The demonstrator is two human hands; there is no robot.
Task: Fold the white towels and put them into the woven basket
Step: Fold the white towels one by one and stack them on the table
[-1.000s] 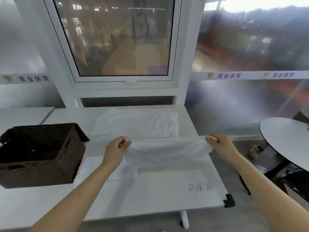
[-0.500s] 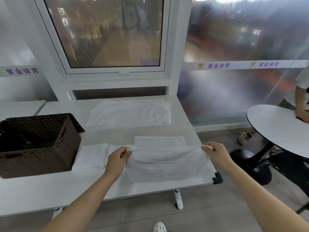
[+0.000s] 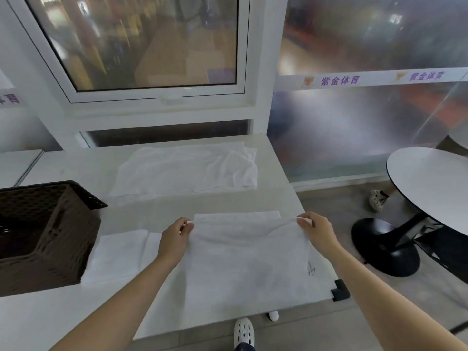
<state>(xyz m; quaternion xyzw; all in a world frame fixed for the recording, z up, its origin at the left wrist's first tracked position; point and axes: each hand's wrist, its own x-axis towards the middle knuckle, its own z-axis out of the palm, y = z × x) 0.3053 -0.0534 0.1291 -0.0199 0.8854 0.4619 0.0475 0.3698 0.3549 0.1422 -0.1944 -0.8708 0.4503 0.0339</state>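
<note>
I hold a white towel (image 3: 249, 252) stretched over the near part of the white table (image 3: 83, 165). My left hand (image 3: 174, 240) pinches its top left corner and my right hand (image 3: 317, 233) pinches its top right corner. Behind the towel's top edge shows a strip of another white towel (image 3: 236, 216) lying flat. A folded white towel (image 3: 119, 254) lies to the left, beside the dark brown woven basket (image 3: 48, 239) at the table's left. A larger unfolded white towel (image 3: 187, 171) is spread at the back of the table.
A window and frosted glass wall stand behind the table. A round white table (image 3: 430, 183) on a black pedestal base (image 3: 382, 247) stands at the right, with another person's shoe (image 3: 377, 200) under it. My white shoe (image 3: 243, 333) shows below the table's front edge.
The towel between my hands has come down from hanging in the air and now lies lower and flatter over the table's near part. The view has tilted downward.
</note>
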